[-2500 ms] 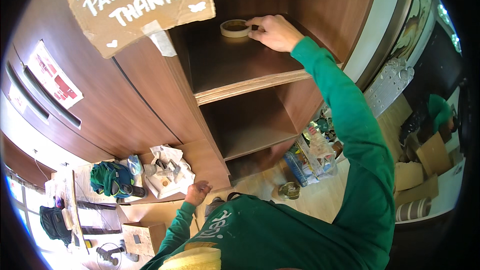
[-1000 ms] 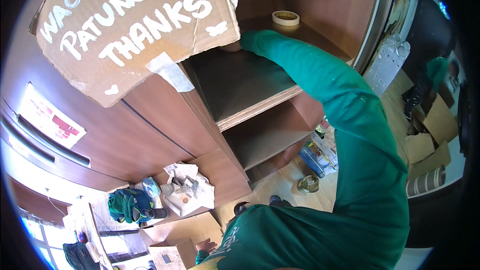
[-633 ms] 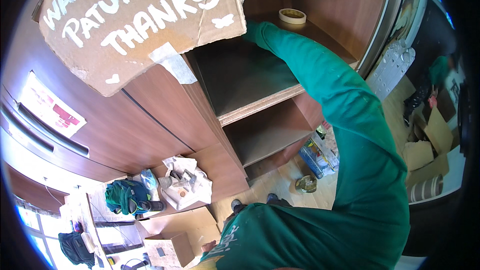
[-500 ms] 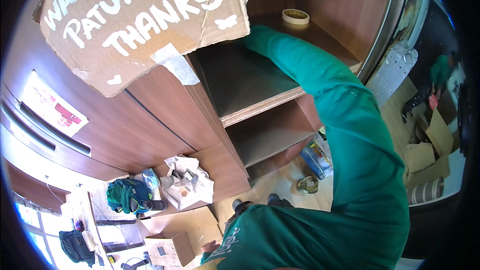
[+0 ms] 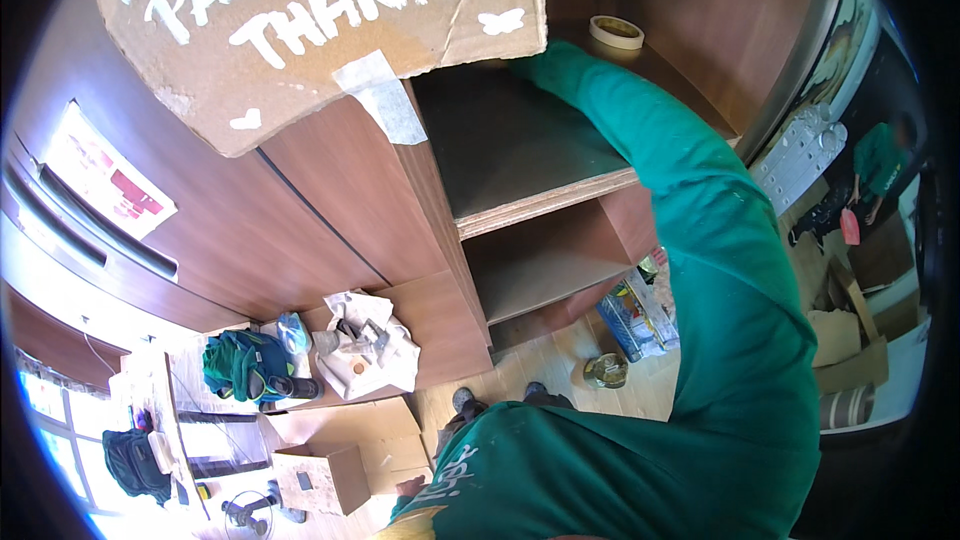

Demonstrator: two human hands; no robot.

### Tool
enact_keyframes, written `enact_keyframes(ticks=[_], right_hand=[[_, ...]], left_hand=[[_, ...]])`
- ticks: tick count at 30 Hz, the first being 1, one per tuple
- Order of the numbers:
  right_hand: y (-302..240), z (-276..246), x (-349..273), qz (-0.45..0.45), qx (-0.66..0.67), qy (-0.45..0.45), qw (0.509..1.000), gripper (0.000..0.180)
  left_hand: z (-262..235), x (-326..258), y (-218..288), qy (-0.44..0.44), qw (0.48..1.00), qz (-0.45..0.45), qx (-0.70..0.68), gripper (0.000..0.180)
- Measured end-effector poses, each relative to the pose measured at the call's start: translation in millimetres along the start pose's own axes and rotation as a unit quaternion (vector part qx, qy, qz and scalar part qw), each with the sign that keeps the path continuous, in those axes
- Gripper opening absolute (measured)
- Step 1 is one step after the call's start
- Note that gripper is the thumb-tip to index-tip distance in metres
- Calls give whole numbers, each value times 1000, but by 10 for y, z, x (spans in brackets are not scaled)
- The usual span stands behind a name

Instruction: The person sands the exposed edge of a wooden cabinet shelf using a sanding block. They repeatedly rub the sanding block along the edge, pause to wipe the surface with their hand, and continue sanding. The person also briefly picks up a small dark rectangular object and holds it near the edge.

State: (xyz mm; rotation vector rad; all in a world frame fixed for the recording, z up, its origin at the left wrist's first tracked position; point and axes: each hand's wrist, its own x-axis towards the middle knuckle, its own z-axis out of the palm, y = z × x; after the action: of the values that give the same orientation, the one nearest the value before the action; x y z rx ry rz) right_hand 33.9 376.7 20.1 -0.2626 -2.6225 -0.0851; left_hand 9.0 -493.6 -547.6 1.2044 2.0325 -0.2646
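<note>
My right arm, in a green sleeve, reaches up into the open wooden cabinet. My right hand is hidden behind the lower right corner of a brown cardboard sign with white handwriting, taped to the cabinet front. A roll of beige masking tape lies flat on the upper shelf, a little to the right of where the sleeve ends and apart from it. My left hand is out of sight.
The lower shelf is bare. On the floor below are a glass jar, a blue packet, crumpled white paper with small items, green cloth and cardboard boxes. Another person in green stands at far right.
My right hand let go of the tape roll on the upper shelf and moved left behind the cardboard sign. My left hand dropped out of view.
</note>
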Motion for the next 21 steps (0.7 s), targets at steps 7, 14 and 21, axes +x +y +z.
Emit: enact_keyframes(ticks=[7,14,21], right_hand=[[-1327,-830,-1103,-20,154,-146,977,40],[-2405,-2144,-2357,-160,419,-95,889,23],[-1613,-1657,-1591,251,15,-156,955,59]], left_hand=[[-602,-53,339,5,653,-319,-687,32],[-810,309,375,-58,758,-243,-603,36],[-1184,461,214,-66,786,-197,-583,41]])
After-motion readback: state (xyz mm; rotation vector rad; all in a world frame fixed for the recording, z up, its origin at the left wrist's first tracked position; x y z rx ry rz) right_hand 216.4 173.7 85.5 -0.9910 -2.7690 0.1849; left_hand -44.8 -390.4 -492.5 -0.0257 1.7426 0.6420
